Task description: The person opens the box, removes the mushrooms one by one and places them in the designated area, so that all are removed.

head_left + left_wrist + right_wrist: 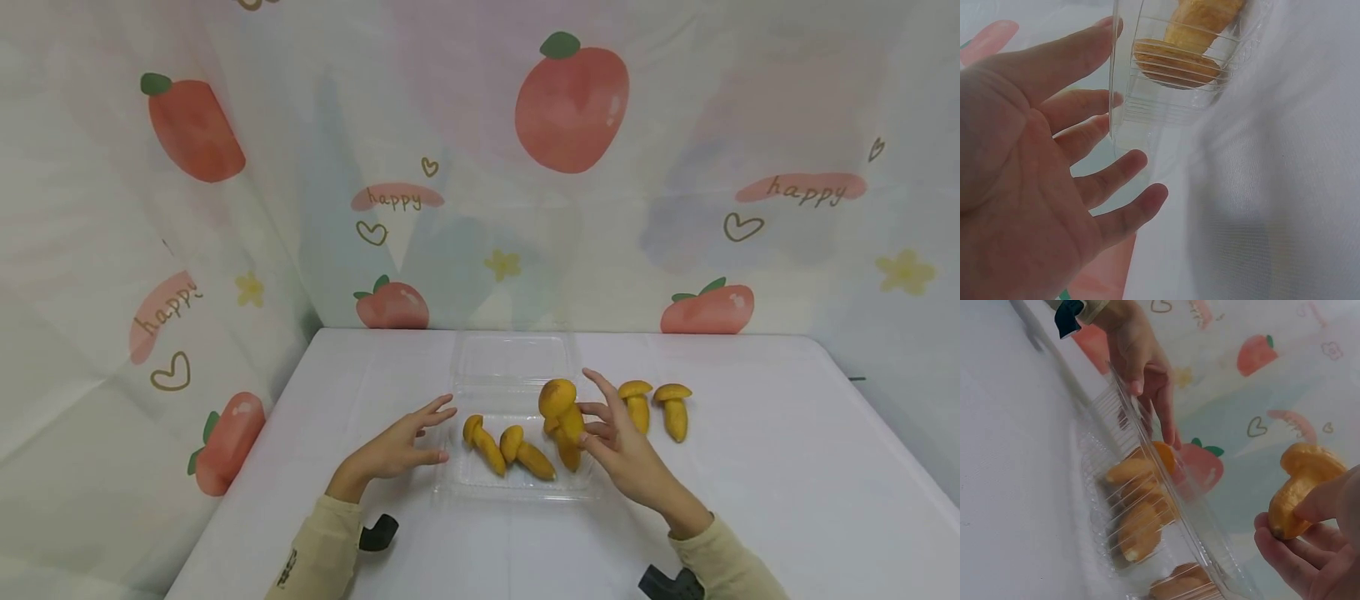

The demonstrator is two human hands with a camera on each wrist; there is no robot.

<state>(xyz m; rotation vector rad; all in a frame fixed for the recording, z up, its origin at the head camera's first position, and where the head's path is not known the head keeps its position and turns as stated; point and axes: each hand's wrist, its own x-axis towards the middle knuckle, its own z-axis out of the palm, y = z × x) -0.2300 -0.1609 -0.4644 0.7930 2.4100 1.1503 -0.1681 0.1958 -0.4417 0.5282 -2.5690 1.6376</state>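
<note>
My right hand (pixel 626 458) pinches a yellow mushroom (pixel 558 398) between thumb and fingers, raised over the right end of a clear plastic box (pixel 517 497). In the right wrist view this mushroom (pixel 1297 494) has its rounded cap up and its stem between the fingers. Inside the box lie a left mushroom (pixel 491 454), a middle mushroom (pixel 536 462) and a right one (pixel 567 457) partly hidden behind the held one. My left hand (pixel 393 450) has its fingers spread, fingertips right at the box's left wall (pixel 1124 87), holding nothing.
Two more yellow mushrooms lie on the white table to the right, one (pixel 637 408) just past my right fingers and another (pixel 674 412) beside it. The clear lid (pixel 513 358) is folded back behind the box. A printed cloth backdrop (pixel 480 208) rises behind the table.
</note>
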